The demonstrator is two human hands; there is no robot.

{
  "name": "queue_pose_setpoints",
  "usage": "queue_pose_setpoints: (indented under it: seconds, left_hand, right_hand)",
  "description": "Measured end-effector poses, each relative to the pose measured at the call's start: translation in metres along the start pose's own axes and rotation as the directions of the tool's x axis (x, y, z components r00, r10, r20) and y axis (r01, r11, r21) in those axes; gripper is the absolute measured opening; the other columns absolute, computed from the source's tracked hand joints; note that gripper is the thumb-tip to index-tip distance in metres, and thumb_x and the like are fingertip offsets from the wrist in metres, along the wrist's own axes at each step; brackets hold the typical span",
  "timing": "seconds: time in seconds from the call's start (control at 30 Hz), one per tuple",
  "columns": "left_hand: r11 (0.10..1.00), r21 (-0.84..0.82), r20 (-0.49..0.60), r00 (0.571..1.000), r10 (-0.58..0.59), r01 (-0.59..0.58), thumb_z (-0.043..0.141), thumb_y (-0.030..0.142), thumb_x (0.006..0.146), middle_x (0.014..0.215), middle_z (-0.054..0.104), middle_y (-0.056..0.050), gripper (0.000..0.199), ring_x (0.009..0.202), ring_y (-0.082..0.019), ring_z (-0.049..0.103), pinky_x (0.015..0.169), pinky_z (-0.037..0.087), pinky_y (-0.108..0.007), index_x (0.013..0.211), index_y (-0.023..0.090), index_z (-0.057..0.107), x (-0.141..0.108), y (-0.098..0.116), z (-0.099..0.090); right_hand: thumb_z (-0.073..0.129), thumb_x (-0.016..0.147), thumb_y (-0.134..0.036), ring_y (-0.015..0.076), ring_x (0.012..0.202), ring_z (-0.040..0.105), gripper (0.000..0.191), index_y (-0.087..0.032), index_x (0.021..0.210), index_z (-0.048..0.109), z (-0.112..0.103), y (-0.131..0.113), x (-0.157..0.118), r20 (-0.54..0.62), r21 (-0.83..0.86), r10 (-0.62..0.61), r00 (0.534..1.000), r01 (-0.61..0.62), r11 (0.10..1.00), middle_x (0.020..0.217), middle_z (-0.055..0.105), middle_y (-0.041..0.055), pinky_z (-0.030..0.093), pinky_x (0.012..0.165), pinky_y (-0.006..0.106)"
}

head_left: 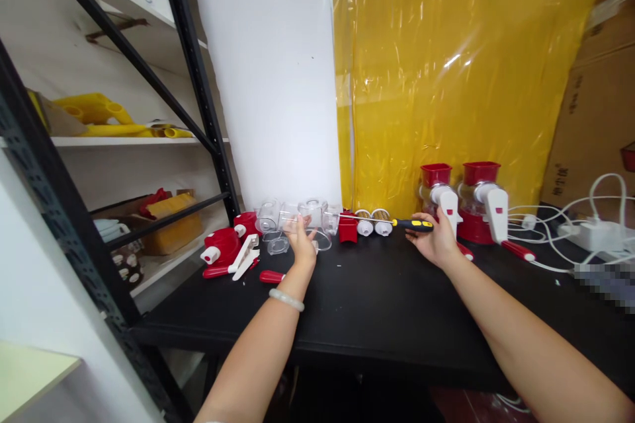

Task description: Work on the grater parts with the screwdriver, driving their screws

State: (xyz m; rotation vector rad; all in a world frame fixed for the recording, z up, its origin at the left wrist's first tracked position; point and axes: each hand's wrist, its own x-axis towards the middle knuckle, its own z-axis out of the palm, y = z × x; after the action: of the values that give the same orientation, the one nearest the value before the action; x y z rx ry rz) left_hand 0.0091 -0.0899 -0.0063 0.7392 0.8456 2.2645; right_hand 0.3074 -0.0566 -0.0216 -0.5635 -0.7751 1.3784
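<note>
While two rotary graters (476,218) stand assembled at three o'clock from view centre, kindred parts lie loose along the black desk (372,307). Eight o'clock: rounded, glossy red bases (221,248), flat white crank arm (244,256), clear smooth-walled plastic housings (268,215). Five o'clock: one square-mouthed red hopper (348,228). Four o'clock: two perforated grating drums (382,223), white-ended. Right hand (436,244): grip closed round a black-and-yellow screwdriver (407,225), slim metal shaft aimed towards nine. Left hand (301,241), between six and seven: fingers spread at the housings; whether holding one, cannot tell. Apparent tally: two units whole, remainder unjoined.
</note>
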Motion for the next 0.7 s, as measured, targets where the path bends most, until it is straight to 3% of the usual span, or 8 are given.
queue_pose_setpoints:
  seconds: [0.07, 0.17, 0.23, 0.37, 0.43, 0.53, 0.6, 0.7]
  left_hand:
    - [1.0, -0.007, -0.008, 1.0, 0.004, -0.004, 0.065, 0.052, 0.08, 0.102, 0.065, -0.011, 0.046, 0.113, -0.028, 0.064, 0.078, 0.054, -0.037, 0.11, 0.023, 0.046, 0.002, 0.0, -0.001]
    - [1.0, -0.017, -0.035, 0.999, 0.003, -0.004, 0.066, 0.054, 0.079, 0.101, 0.065, -0.01, 0.048, 0.113, -0.028, 0.064, 0.078, 0.055, -0.038, 0.111, 0.024, 0.046, 0.004, 0.001, -0.001]
    - [1.0, -0.015, -0.041, 0.999, 0.005, -0.006, 0.066, 0.054, 0.078, 0.101, 0.066, -0.01, 0.048, 0.114, -0.028, 0.064, 0.078, 0.055, -0.038, 0.11, 0.024, 0.047, 0.004, 0.002, -0.001]
    - [1.0, 0.004, 0.005, 1.0, 0.012, -0.012, 0.068, 0.05, 0.079, 0.103, 0.067, -0.011, 0.048, 0.114, -0.029, 0.064, 0.079, 0.055, -0.04, 0.113, 0.023, 0.046, 0.001, 0.0, -0.001]
    - [1.0, 0.008, 0.029, 0.999, 0.014, -0.014, 0.068, 0.049, 0.08, 0.103, 0.067, -0.011, 0.048, 0.112, -0.028, 0.065, 0.079, 0.055, -0.039, 0.115, 0.024, 0.046, -0.001, -0.001, -0.001]
    - [1.0, 0.007, 0.025, 0.999, 0.022, -0.022, 0.067, 0.05, 0.08, 0.102, 0.067, -0.011, 0.047, 0.11, -0.027, 0.066, 0.078, 0.055, -0.038, 0.113, 0.023, 0.046, -0.001, -0.001, -0.001]
    - [1.0, 0.006, 0.005, 1.0, 0.021, -0.022, 0.066, 0.051, 0.08, 0.102, 0.066, -0.011, 0.046, 0.111, -0.027, 0.065, 0.078, 0.054, -0.037, 0.11, 0.023, 0.047, 0.0, 0.001, 0.0]
    - [1.0, -0.002, -0.027, 1.0, 0.012, -0.012, 0.066, 0.053, 0.079, 0.102, 0.066, -0.011, 0.046, 0.113, -0.028, 0.064, 0.078, 0.054, -0.037, 0.108, 0.023, 0.047, 0.001, 0.003, 0.001]
  right_hand:
    - [0.055, 0.081, -0.074, 0.0141, 0.041, 0.047, 0.052, -0.023, 0.071, 0.059, 0.0, 0.008, 0.002, -0.008, -0.124, -0.006, 1.0, 0.005, 0.992, 0.046, 0.051, -0.0018, 0.041, 0.044, 0.029]
    - [0.079, 0.07, -0.058, 0.0084, 0.035, 0.032, 0.041, -0.023, 0.071, 0.059, 0.0, 0.016, 0.004, 0.014, -0.183, -0.026, 1.0, 0.028, 0.983, 0.04, 0.038, -0.0092, 0.035, 0.041, 0.025]
    - [0.087, 0.064, -0.042, 0.0078, 0.04, 0.039, 0.035, -0.024, 0.074, 0.059, -0.001, 0.015, 0.005, 0.016, -0.143, -0.045, 0.999, 0.047, 0.989, 0.048, 0.047, -0.009, 0.039, 0.046, 0.024]
    - [0.082, 0.06, -0.028, 0.0119, 0.059, 0.057, 0.031, -0.027, 0.08, 0.059, -0.003, 0.005, 0.006, 0.027, -0.046, -0.061, 0.998, 0.063, 0.997, 0.069, 0.062, -0.0068, 0.05, 0.059, 0.028]
    - [0.079, 0.061, -0.029, 0.0144, 0.063, 0.06, 0.028, -0.027, 0.082, 0.059, -0.004, 0.001, 0.006, 0.033, -0.028, -0.056, 0.998, 0.057, 0.998, 0.072, 0.064, -0.0049, 0.052, 0.061, 0.031]
    - [0.07, 0.074, -0.05, 0.0174, 0.057, 0.059, 0.028, -0.025, 0.076, 0.058, -0.005, 0.004, 0.006, 0.023, -0.061, -0.044, 0.999, 0.045, 0.997, 0.065, 0.063, 0.0, 0.049, 0.052, 0.032]
    - [0.066, 0.079, -0.06, 0.0147, 0.043, 0.047, 0.04, -0.024, 0.067, 0.053, -0.005, 0.01, 0.007, 0.003, -0.116, -0.044, 0.999, 0.044, 0.992, 0.05, 0.053, -0.001, 0.039, 0.041, 0.029]
    - [0.077, 0.075, -0.053, 0.0084, 0.034, 0.026, 0.044, -0.024, 0.062, 0.047, -0.005, 0.017, 0.006, -0.003, -0.174, -0.052, 0.999, 0.051, 0.983, 0.038, 0.034, -0.0083, 0.025, 0.035, 0.025]
